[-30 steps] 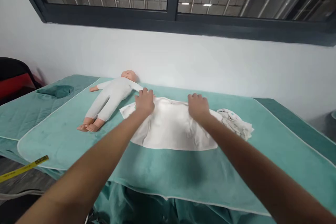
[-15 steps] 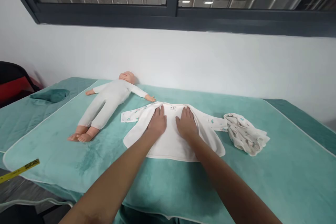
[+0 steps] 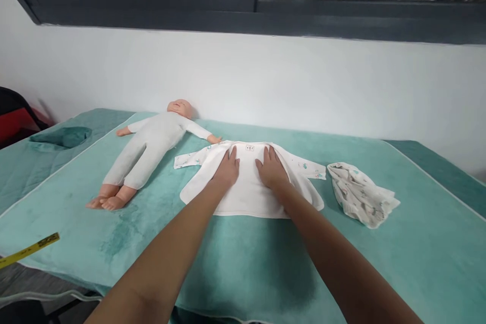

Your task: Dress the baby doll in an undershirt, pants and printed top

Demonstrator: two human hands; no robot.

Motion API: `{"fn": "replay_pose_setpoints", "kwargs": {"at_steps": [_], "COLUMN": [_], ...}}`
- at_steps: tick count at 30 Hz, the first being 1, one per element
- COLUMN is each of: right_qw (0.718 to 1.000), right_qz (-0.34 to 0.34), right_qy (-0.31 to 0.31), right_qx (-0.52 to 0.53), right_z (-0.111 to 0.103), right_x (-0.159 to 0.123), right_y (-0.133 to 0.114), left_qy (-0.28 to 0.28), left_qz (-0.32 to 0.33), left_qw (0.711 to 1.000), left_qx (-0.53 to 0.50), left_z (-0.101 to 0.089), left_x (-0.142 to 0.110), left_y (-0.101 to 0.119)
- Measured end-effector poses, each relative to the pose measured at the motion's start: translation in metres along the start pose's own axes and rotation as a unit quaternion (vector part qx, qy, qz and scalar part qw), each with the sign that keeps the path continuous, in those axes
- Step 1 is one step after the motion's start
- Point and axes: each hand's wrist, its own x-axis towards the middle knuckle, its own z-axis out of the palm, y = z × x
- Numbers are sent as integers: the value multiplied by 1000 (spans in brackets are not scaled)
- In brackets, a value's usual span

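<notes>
- Shirt (image 3: 246, 195) is lying spread on the mat (image 3: 246, 258), sleeves reaching out — that spreading is looking nearly done.
- Your left hand (image 3: 227, 168) and right hand (image 3: 271, 168) are resting flat inside it, clasping nothing.
- Cloth bundle (image 3: 359, 195) is sitting crumpled beside the sleeve on your right — left unspread.
- Doll (image 3: 157, 139) is lying to your left.

A bed (image 3: 23, 182) covered in quilted teal plush carries a smooth teal plush mat (image 3: 379, 273) edged with pale piping. On the mat lie, left to right, a doll (image 3: 157, 136) with a white cloth body and pink plastic head and feet, on its back; a small white long-sleeved garment (image 3: 248, 195), spread open; and a crumpled off-white printed cloth (image 3: 360, 195)
</notes>
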Motion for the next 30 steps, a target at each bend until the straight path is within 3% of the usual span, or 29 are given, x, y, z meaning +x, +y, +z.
{"fn": "replay_pose_setpoints", "kwargs": {"at_steps": [17,30], "right_qw": [999,999], "right_qz": [8,0], "right_qy": [-34,-24], "right_qx": [-18,-32], "right_z": [5,-7], "right_x": [7,24], "right_y": [1,4], "left_qy": [-25,-15], "left_qz": [-6,32], "left_qw": [999,999], "left_qx": [26,18], "left_z": [15,4], "left_x": [13,34], "left_y": [-7,-3]}}
